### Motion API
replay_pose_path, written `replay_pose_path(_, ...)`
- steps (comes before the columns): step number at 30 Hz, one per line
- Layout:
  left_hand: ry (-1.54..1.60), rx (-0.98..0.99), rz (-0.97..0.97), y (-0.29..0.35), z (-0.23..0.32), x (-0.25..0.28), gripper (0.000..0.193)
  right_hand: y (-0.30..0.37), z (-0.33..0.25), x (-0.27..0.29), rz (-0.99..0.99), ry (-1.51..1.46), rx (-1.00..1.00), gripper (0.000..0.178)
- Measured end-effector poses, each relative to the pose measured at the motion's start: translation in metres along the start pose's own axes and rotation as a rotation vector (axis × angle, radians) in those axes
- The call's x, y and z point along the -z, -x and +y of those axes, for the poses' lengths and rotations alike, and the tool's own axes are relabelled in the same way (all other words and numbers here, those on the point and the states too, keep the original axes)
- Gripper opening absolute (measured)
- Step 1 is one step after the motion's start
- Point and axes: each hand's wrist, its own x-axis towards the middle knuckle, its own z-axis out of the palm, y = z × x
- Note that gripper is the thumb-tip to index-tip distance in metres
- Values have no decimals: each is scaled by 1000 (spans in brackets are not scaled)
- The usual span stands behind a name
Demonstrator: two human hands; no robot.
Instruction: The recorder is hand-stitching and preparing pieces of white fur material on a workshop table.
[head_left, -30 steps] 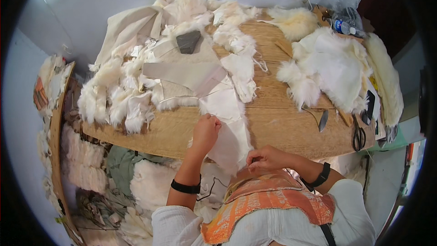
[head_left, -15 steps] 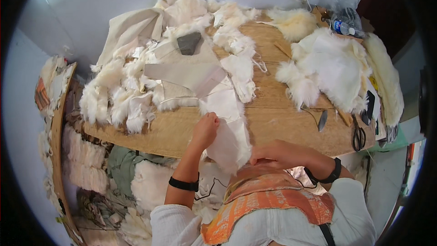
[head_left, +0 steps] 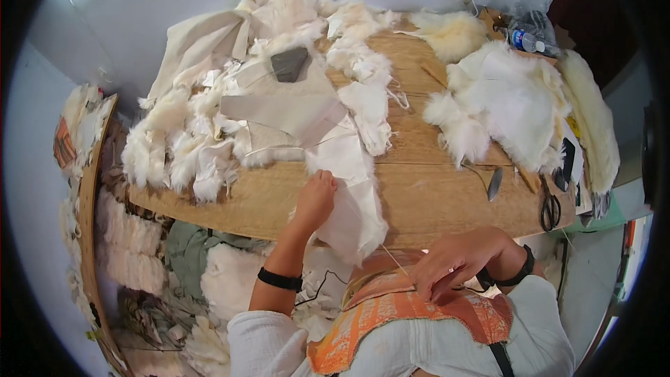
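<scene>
A narrow white fur pelt (head_left: 352,216), skin side up, hangs over the table's front edge. My left hand (head_left: 317,199) is closed on its left edge, fingers bent together. To the right and nearer my body, my right hand (head_left: 464,258) has its fingers pinched together. A pale thread (head_left: 396,260) runs taut from the pelt's lower right corner to those fingertips. Whether a needle is in them cannot be made out. Beyond the left hand, the pelt's far end meets a flat beige hide piece (head_left: 286,115).
A dark grey stone (head_left: 289,65) weighs on the hides at the back. Fur scraps (head_left: 174,146) heap at the left of the wooden table (head_left: 433,195). Black scissors (head_left: 550,209), a small blade (head_left: 495,185) and a white fur pelt (head_left: 513,105) lie at the right. An orange apron (head_left: 405,307) covers my lap.
My right hand has moved right and toward my body, away from the pelt's corner, and the thread now stretches between them. The left hand stays on the pelt.
</scene>
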Motion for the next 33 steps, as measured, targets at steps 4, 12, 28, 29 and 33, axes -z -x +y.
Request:
replay_pose_path(4,-95,-26,32,2,3,-7,11,-2,-1,-5,-29,-105,105,9)
replay_pose_path(12,257,-45,169,1,-4,-5,6,4,-13,-3,148,-37,8,14)
replay_pose_path(28,257,-327,227,-8,-42,-33,20,68,51,-4,1100,3,-408,10)
replay_pose_path(29,255,-362,210,-10,-34,-30,19,72,51,-11,1039,5,-428,10)
replay_pose_path(33,260,-346,71,-21,-21,-24,18,106,47,-31,1005,194,-345,12)
